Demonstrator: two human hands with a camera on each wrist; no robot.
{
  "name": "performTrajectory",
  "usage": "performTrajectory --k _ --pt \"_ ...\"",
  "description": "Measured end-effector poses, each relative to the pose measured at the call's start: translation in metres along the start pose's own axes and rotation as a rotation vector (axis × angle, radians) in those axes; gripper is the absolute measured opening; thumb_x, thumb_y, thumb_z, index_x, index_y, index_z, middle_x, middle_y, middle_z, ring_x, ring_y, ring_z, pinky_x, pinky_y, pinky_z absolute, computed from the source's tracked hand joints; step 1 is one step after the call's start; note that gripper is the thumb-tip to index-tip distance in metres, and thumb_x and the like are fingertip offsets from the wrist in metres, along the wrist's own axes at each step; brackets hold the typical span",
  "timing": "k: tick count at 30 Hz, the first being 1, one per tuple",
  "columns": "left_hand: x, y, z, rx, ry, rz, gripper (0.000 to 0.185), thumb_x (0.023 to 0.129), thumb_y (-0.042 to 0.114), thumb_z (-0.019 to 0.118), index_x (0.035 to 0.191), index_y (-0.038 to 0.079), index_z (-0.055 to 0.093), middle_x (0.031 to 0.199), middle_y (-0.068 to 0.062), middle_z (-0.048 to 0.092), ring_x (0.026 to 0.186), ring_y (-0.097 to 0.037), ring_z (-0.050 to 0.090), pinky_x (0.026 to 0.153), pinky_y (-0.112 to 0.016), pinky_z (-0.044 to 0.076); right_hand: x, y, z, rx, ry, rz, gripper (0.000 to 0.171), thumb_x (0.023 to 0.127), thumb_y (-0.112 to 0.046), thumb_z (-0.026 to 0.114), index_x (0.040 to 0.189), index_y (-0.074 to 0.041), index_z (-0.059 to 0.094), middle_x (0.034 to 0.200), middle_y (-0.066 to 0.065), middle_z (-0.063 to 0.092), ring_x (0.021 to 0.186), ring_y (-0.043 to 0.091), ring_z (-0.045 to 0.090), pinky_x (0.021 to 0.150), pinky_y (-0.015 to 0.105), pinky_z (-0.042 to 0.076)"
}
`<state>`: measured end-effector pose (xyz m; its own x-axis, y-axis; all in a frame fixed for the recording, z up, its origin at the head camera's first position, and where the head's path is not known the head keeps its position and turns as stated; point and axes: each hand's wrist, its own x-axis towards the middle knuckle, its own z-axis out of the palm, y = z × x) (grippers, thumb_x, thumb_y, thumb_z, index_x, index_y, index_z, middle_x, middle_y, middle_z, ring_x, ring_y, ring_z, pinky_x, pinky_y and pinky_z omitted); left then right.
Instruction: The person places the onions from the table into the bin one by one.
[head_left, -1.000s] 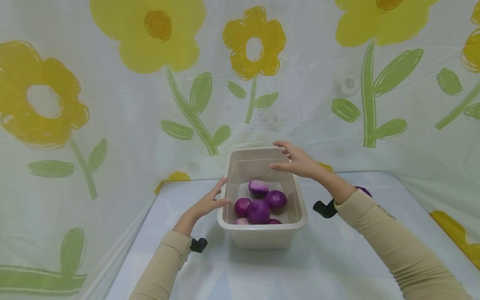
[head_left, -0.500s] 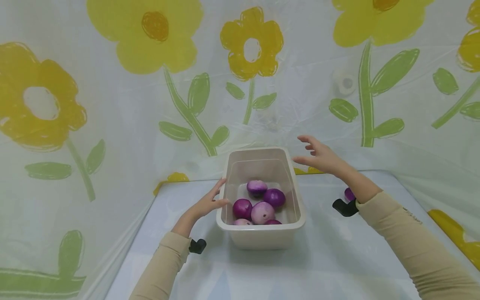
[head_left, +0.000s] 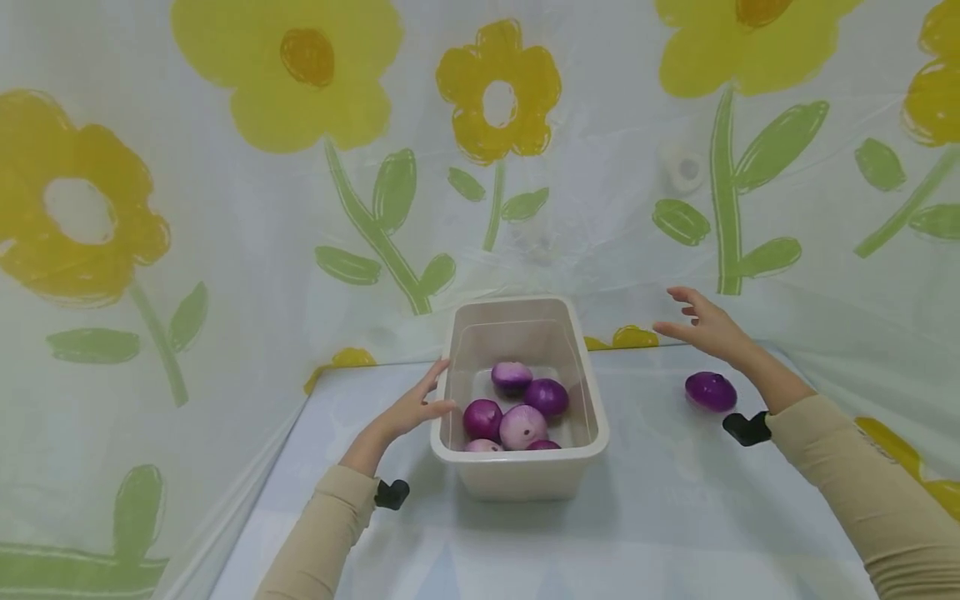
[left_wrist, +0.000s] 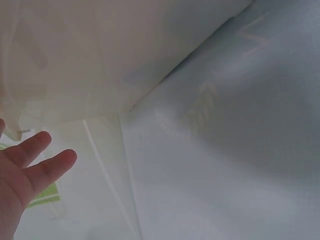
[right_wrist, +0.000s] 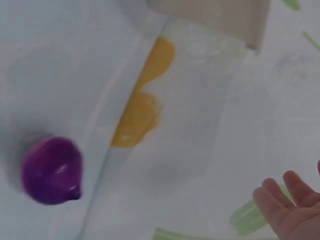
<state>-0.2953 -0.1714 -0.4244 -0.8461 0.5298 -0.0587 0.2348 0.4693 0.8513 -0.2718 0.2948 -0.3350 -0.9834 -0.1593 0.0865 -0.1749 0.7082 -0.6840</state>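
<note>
A beige plastic bin (head_left: 517, 477) stands mid-table with several purple onions (head_left: 522, 427) lying in it. My left hand (head_left: 405, 412) rests at the bin's left rim, thumb and fingers spread; in the left wrist view its fingers (left_wrist: 52, 170) show beside the bin's wall. Out to the right, my right hand (head_left: 708, 327) hovers in the air with its fingers loosely extended and nothing in them. Below that hand a single purple onion (head_left: 710, 392) lies on the table; the right wrist view shows this lone onion (right_wrist: 52, 171) on the left, apart from the fingers.
A pale blue cloth covers the table (head_left: 637, 533). Behind it hangs a white curtain (head_left: 600, 208) printed with yellow flowers, meeting the table's back edge. Dark wrist-camera mounts (head_left: 746, 428) stick out from both sleeves.
My right hand has moved from above the bin to the right, uncovering the lone onion. One onion in the bin has turned its pale end up. The left hand stays at the rim.
</note>
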Motion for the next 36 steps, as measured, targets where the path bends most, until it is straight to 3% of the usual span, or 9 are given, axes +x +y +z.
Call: performTrajectory --k 7,13,19,23,26,31,36 --pt "0.001 -0.001 0.001 0.006 -0.001 0.001 0.087 0.083 0.049 0.059 0.148 0.023 0.008 0.155 -0.008 0.002 0.138 -0.038 0.014 0.104 -0.059 0.023 -0.007 0.053 -0.001 -0.008 0.008 0.074 0.084 0.088 -0.041 0.057 0.142 0.005 0.012 0.144 0.031 0.017 0.127 0.053 0.02 0.098 0.064 0.025" --pt "0.001 -0.002 0.001 0.006 0.0 -0.008 0.086 0.083 0.05 0.058 0.148 0.025 0.008 0.155 -0.006 0.003 0.138 -0.037 0.013 0.105 -0.059 0.022 -0.012 0.1 0.011 0.03 -0.005 0.149 0.089 0.088 -0.044 0.056 0.143 0.006 0.007 0.144 0.034 0.011 0.127 0.055 0.014 0.095 0.068 0.022" --pt "-0.006 0.015 0.0 -0.011 -0.02 -0.009 0.089 0.083 0.048 0.059 0.148 0.017 0.007 0.154 -0.011 0.002 0.137 -0.04 0.012 0.105 -0.06 0.021 -0.016 0.14 0.032 0.046 0.024 0.27 0.095 0.087 -0.046 0.056 0.141 0.01 0.002 0.141 0.04 0.003 0.126 0.058 0.007 0.096 0.07 0.018" --pt "-0.012 0.031 0.0 -0.006 -0.03 -0.006 0.091 0.083 0.049 0.059 0.148 0.011 0.006 0.154 -0.015 0.001 0.137 -0.041 0.011 0.105 -0.06 0.021 -0.02 0.155 0.045 0.057 0.056 0.326 0.098 0.085 -0.046 0.058 0.14 0.012 0.0 0.139 0.042 0.003 0.126 0.059 0.004 0.098 0.069 0.015" --pt "-0.011 0.031 0.001 -0.009 -0.034 -0.004 0.092 0.083 0.05 0.058 0.148 0.011 0.005 0.154 -0.015 0.0 0.137 -0.042 0.011 0.105 -0.06 0.021 -0.023 0.16 0.051 0.073 0.069 0.387 0.1 0.085 -0.047 0.058 0.139 0.012 -0.002 0.139 0.042 0.003 0.126 0.058 0.004 0.099 0.068 0.015" --pt "-0.002 0.011 0.001 -0.006 -0.015 -0.007 0.091 0.082 0.053 0.058 0.148 0.018 0.006 0.154 -0.01 0.001 0.137 -0.04 0.012 0.105 -0.059 0.022 -0.023 0.167 0.061 0.138 0.04 0.493 0.105 0.083 -0.047 0.06 0.139 0.012 -0.007 0.14 0.041 0.001 0.128 0.056 0.005 0.102 0.065 0.015" --pt "0.001 0.0 0.001 -0.009 0.006 0.001 0.089 0.081 0.054 0.058 0.148 0.024 0.008 0.155 -0.006 0.001 0.138 -0.038 0.013 0.105 -0.059 0.022 -0.02 0.172 0.069 0.178 0.027 0.52 0.107 0.081 -0.041 0.064 0.139 0.012 -0.007 0.139 0.041 0.003 0.128 0.056 0.009 0.104 0.062 0.016"
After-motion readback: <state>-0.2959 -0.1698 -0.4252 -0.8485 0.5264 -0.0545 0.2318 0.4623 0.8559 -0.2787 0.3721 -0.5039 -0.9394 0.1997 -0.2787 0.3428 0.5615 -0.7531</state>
